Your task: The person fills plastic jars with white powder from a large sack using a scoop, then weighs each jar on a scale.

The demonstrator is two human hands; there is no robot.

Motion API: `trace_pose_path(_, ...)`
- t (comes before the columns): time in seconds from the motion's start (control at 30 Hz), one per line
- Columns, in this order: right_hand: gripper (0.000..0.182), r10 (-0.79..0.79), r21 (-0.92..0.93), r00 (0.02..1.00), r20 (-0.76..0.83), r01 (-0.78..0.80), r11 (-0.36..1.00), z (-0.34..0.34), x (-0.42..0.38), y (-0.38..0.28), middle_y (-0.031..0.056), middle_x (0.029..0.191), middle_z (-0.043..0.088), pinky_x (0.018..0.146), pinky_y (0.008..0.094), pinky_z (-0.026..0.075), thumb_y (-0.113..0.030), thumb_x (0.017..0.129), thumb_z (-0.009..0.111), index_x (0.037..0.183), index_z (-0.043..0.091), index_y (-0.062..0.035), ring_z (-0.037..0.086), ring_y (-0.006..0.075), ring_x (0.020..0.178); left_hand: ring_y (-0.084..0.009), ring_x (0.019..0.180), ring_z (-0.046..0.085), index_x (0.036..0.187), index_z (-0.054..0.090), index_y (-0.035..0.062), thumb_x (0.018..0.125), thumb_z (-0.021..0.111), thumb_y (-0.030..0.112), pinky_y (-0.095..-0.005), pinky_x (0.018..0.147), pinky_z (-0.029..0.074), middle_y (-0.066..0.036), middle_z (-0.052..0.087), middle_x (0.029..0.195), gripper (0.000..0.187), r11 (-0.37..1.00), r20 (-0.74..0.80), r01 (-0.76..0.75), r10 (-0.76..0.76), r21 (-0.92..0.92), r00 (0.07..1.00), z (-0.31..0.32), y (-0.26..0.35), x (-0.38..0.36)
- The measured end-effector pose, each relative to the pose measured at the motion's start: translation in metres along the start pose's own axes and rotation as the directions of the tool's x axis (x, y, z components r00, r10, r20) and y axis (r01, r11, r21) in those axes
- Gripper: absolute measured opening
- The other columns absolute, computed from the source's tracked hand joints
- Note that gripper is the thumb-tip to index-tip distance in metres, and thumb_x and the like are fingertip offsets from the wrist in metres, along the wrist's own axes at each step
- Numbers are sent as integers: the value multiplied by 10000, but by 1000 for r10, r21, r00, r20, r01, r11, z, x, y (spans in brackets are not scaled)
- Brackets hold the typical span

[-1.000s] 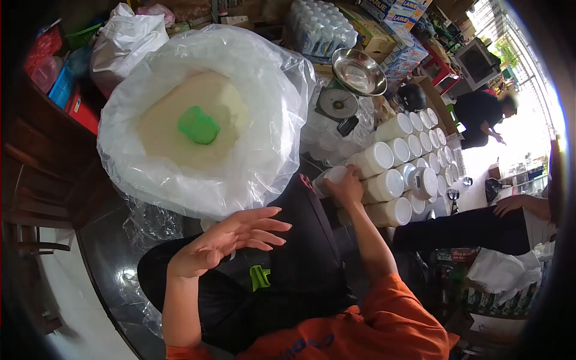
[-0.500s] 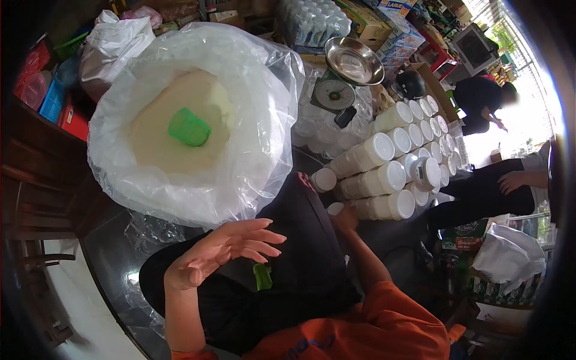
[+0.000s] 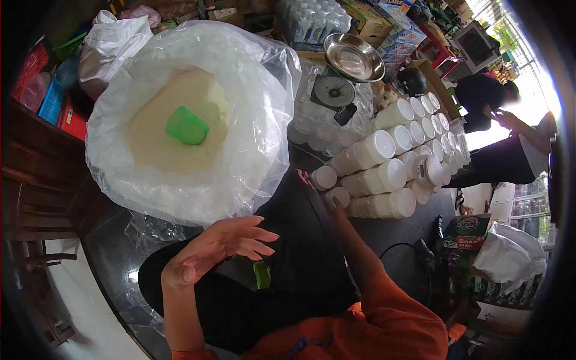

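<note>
My left hand (image 3: 221, 247) hovers over my dark-clothed lap, fingers spread, with nothing in it. Just below its fingertips lies a small green piece (image 3: 261, 275). My right hand (image 3: 338, 208) reaches down beside my knee and grips a white-lidded plastic jar (image 3: 339, 195); its fingers are partly hidden. Another lidded jar (image 3: 324, 178) stands right by it, next to rows of filled jars (image 3: 384, 175). Ahead of my left hand, a big sack lined with clear plastic (image 3: 252, 150) holds pale powder (image 3: 153, 135). A green plastic cup (image 3: 187, 126) lies tilted on the powder.
A dial scale (image 3: 333, 91) with a metal pan (image 3: 354, 57) stands behind the jars, on bagged plastic containers (image 3: 309, 123). A person (image 3: 510, 150) stands at the right, another (image 3: 480, 99) farther back. A wooden chair (image 3: 42, 186) is at the left.
My right hand and the jar have shifted slightly, and the jar's lid now shows beside the rows. The nearer person at the right has moved and raised their hands. My left hand barely moves.
</note>
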State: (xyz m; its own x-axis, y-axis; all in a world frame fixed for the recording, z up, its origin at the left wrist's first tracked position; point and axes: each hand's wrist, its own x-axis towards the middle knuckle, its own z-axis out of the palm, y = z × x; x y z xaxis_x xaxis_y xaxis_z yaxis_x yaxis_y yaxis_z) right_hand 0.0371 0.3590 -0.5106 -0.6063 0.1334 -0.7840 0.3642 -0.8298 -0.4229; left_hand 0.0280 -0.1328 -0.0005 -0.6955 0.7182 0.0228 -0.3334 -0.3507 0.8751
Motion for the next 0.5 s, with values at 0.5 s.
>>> trace_pose_path(0.5,424,-399,-488,916,43,368,792,-13,-104,-145,111,1329,630,960,428,510,-252,1032,646,1419,573,-95,628,289,1118,-418,1247,680,1621,309,-54,907,632,775,-407,891,604,-356,581,1417,1141,999,25,-36,36,4,999,1,14,2)
